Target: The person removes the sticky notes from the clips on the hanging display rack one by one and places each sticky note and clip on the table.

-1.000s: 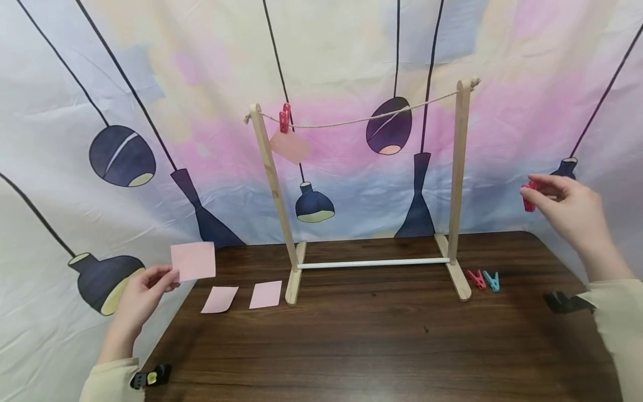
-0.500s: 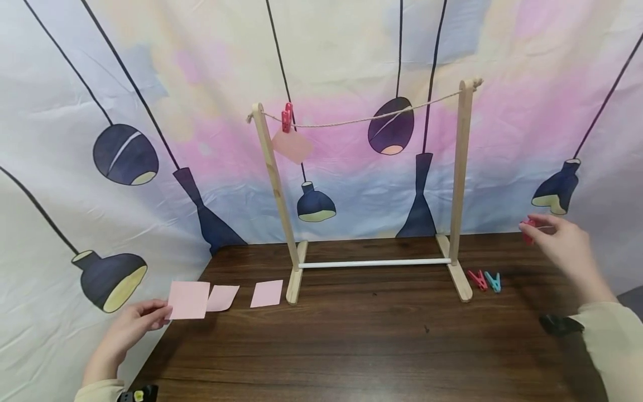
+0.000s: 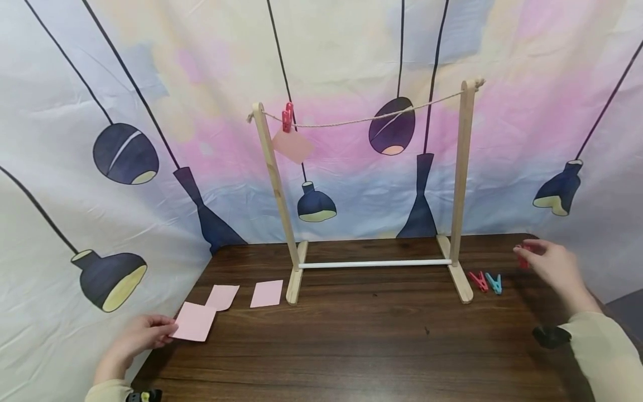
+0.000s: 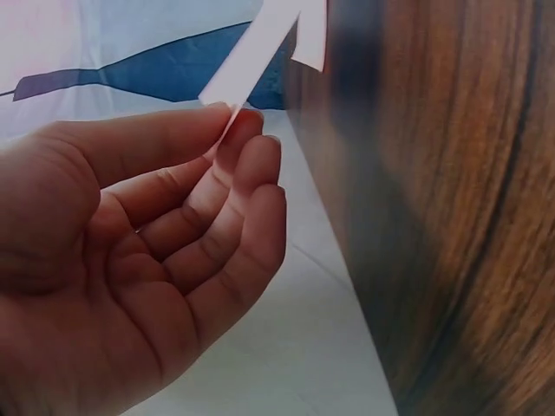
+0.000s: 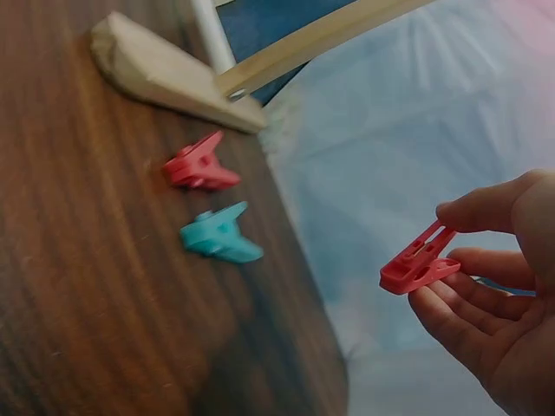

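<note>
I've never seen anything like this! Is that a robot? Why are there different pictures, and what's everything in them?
No robot here, just a person's two bare hands! The wide picture looks down from the person's head; the other two look from each wrist. The left hand pinches a pink paper square. The right hand holds a red clip. On the brown table are two more pink squares, a loose red clip, a blue clip and a wooden stand. Its string carries another clipped paper.

Head view looks forward-down at hands [image 3: 143, 333]; wrist views nearer
</note>
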The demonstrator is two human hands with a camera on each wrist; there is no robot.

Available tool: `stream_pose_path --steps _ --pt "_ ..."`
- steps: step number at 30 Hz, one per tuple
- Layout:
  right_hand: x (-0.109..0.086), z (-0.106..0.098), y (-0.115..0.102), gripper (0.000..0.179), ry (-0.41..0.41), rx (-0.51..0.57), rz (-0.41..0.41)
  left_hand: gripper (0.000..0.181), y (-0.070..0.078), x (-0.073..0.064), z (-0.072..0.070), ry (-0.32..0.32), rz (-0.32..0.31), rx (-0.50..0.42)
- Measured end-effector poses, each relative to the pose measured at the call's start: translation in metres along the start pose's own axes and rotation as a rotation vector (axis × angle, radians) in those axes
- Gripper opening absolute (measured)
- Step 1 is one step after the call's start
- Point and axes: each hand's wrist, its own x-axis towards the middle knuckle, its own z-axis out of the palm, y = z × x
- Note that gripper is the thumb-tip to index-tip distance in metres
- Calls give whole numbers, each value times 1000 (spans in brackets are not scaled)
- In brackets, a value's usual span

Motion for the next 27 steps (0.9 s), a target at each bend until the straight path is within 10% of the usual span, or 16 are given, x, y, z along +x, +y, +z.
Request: stream_pose_path --steps 27 --pt "3 32 27 56 -227 -64 111 28 -19 10 12 -25 -87 48"
